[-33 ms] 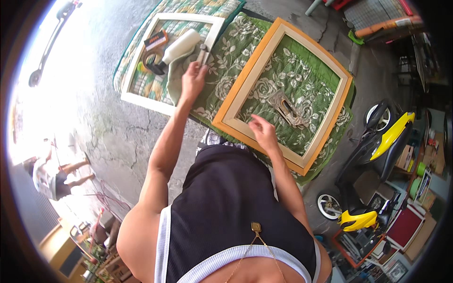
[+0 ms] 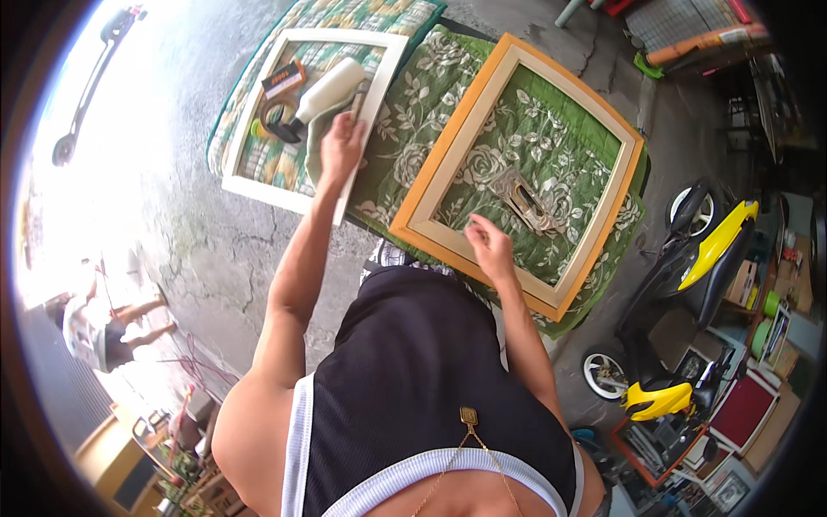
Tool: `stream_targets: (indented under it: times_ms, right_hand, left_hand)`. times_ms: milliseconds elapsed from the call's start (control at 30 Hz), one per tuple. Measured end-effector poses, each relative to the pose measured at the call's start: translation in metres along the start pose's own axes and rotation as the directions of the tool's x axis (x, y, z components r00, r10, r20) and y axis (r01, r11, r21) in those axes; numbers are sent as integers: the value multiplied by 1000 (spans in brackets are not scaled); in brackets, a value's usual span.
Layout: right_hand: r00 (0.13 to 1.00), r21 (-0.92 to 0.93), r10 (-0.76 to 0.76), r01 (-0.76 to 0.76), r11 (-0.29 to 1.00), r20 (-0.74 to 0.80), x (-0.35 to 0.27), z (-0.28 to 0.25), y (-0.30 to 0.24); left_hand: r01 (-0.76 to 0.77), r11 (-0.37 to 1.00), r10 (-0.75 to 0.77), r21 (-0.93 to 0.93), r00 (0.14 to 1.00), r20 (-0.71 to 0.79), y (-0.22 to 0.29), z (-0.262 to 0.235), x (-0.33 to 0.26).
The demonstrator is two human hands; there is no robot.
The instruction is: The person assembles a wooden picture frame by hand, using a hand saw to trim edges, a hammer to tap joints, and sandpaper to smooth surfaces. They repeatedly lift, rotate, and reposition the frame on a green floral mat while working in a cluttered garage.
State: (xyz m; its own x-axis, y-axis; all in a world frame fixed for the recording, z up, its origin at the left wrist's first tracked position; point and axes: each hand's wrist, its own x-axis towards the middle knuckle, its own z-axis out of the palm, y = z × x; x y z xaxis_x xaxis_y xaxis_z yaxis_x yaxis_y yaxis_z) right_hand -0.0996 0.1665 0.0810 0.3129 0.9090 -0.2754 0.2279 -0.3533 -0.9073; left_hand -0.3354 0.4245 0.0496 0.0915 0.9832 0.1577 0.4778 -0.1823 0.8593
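Two quilts lie side by side: a patterned quilt under the white frame, and a green quilt with pale roses under the wood frame. What bears them is covered. Around them runs a cracked concrete floor, with a yellow-and-black scooter and stacked clutter on the right; the left side is washed out by glare.

The left hand is over the inside of the white frame, its grip closed around a slim tool, beside the bottle. Fingers hide the tool's lower end, so its kind is unclear. The right hand is over the wood frame's near left part, fingers curled; I cannot tell whether its grip pinches anything. Another person at far left is blurred.

Since the earlier frame, the left hand and slim tool have shifted inward from the white frame's right edge, and the right forefinger has curled in.
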Motion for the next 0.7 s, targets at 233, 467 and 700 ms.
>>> stream_targets:
  times_ms: [233, 467, 700]
  right_hand:
    - [876, 127, 269, -238, 963, -400, -36, -26, 42]
    - [842, 199, 287, -218, 956, -456, -30, -8, 30]
    - [882, 152, 208, -157, 976, -423, -10, 2, 30]
  left_hand:
    - [-115, 836, 24, 537, 985, 173, -36, -64, 46]
    - [-122, 757, 72, 642, 992, 104, -64, -72, 22]
    - [-278, 599, 281, 751, 951, 128, -84, -73, 15]
